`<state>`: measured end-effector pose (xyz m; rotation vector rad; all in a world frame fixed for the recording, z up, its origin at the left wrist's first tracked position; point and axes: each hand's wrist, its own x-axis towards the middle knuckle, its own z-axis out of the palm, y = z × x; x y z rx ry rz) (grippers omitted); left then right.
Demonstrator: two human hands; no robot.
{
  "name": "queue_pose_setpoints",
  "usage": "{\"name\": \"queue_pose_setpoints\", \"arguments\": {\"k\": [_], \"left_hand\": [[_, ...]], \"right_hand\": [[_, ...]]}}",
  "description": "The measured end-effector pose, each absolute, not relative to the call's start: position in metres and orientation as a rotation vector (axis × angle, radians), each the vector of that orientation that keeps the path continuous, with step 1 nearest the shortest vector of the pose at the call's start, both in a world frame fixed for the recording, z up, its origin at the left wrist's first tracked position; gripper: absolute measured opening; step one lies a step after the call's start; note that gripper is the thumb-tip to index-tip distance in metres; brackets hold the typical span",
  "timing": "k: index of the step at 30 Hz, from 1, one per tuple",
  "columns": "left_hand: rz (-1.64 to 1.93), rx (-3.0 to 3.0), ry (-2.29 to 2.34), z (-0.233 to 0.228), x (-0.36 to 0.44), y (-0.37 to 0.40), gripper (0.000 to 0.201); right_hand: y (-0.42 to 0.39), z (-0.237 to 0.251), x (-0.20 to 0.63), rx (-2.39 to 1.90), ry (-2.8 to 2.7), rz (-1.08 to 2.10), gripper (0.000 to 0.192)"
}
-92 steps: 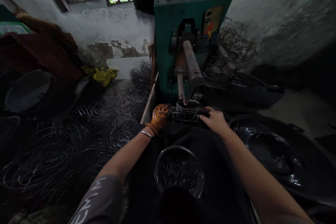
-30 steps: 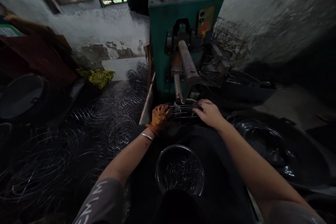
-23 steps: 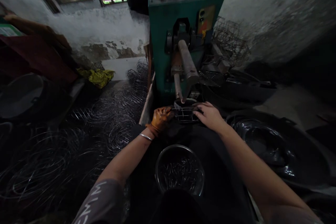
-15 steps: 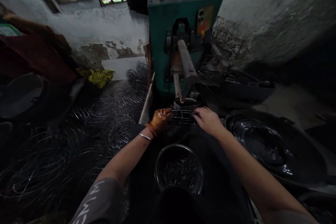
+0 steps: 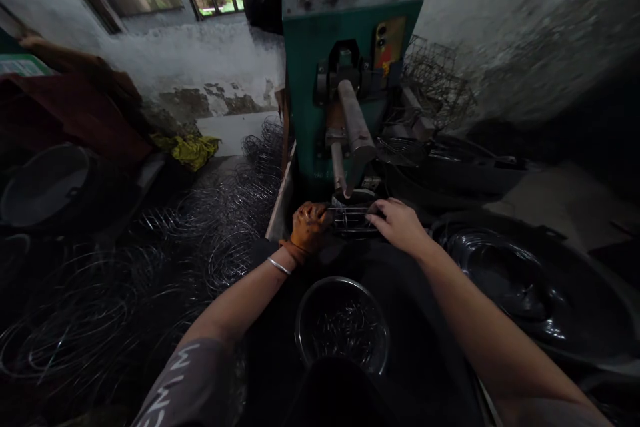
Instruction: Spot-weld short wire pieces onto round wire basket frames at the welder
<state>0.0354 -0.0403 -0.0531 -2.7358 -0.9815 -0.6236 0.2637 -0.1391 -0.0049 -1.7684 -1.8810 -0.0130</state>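
Note:
My left hand (image 5: 309, 227), in an orange-brown glove, is closed on the left side of a small wire rack (image 5: 350, 217). Bare, my right hand (image 5: 397, 223) pinches the rack's right side between thumb and fingers. The rack has several parallel thin metal wires and lies just below the electrode tips of a green spot welding machine (image 5: 310, 113). Its upper arm (image 5: 356, 120) slants down toward the rack. On my lap stands a round metal bowl (image 5: 300, 333) with many short metal pins in it. The fingertips of my left hand are partly hidden by the glove's dark folds.
Coils of shiny wire rings (image 5: 215, 213) cover the floor on the left. To the right lies a wide dark pan (image 5: 590, 280) with wire rings (image 5: 465, 247). A phone (image 5: 389, 42) leans on the machine. A yellow cloth (image 5: 190, 150) lies near the wall.
The rack has tilted, so its wires look closer together. Both hands stay on it, with only slight shifts. The whole view has moved a little.

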Motion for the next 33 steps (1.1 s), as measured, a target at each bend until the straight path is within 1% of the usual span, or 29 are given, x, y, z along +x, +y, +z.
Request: {"name": "queue_pose_setpoints", "arguments": {"k": [4, 8, 12, 16, 19, 22, 24, 27, 30, 33], "left_hand": [[-0.550, -2.788, -1.027, -0.043, 0.035, -0.045, 0.048], [-0.422, -2.843, -0.950, -0.041, 0.036, -0.048, 0.055], [-0.348, -2.877, -0.913, -0.049, 0.038, -0.046, 0.054], [-0.354, -2.891, -0.878, -0.055, 0.038, -0.044, 0.054], [-0.408, -2.882, -0.851, -0.057, 0.038, -0.042, 0.043], [-0.458, -2.882, -0.770, -0.061, 0.037, -0.040, 0.030], [-0.492, -2.892, -0.718, -0.064, 0.036, -0.039, 0.026], [-0.525, -2.890, -0.709, -0.068, 0.035, -0.040, 0.026], [-0.521, -2.880, -0.730, -0.068, 0.035, -0.040, 0.027], [-0.541, -2.902, -0.759, -0.067, 0.036, -0.040, 0.034]], "right_hand": [[-0.137, -0.006, 0.266, -1.714, -1.874, -0.020, 0.015], [-0.141, -0.013, 0.264, -1.792, -1.905, -0.060, 0.014], [-0.148, -0.019, 0.258, -1.930, -2.008, -0.042, 0.011], [-0.148, -0.015, 0.254, -2.057, -2.080, -0.017, 0.010], [-0.145, -0.008, 0.254, -2.122, -2.103, -0.043, 0.011], [-0.144, 0.000, 0.254, -2.157, -2.127, -0.169, 0.017], [-0.143, 0.005, 0.256, -2.145, -2.209, -0.219, 0.017], [-0.140, 0.015, 0.260, -2.093, -2.387, -0.235, 0.010], [-0.136, 0.020, 0.263, -2.044, -2.517, -0.238, 0.012], [-0.137, 0.017, 0.258, -2.093, -2.458, -0.255, 0.015]]}}
